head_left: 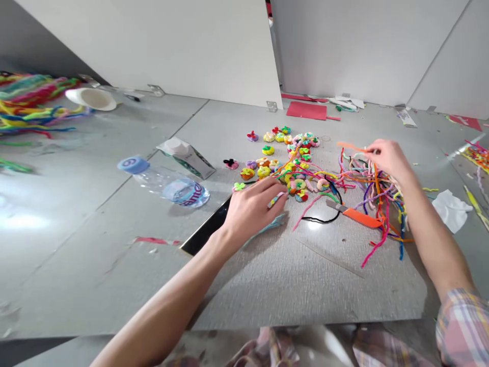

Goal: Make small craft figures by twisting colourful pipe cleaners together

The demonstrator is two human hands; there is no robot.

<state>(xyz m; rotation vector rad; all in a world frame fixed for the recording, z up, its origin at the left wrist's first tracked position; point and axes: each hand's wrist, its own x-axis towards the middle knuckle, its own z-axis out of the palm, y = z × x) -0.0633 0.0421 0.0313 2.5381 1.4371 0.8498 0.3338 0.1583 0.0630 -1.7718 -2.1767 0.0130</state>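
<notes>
My right hand (387, 158) pinches an orange pipe cleaner (349, 147) above a tangled heap of many-coloured pipe cleaners (376, 191). The fingers of my left hand (255, 206) curl round a small pipe-cleaner piece (277, 199) with yellow and lilac in it; the fingers partly hide it. Just beyond that hand lies a cluster of small coiled pipe-cleaner pieces (263, 172) in several colours. A black phone (208, 229) lies partly under my left wrist. Between the hands, a utility knife (361, 217) with an orange handle rests at the edge of the heap.
A plastic bottle (168, 188) lies on its side by a carton (187, 158) at left. Further left are a roll of white tape (91, 99) and bundled pipe cleaners (34, 102). Red card (306, 110) lies by the back panel, a crumpled tissue (452, 210) at right.
</notes>
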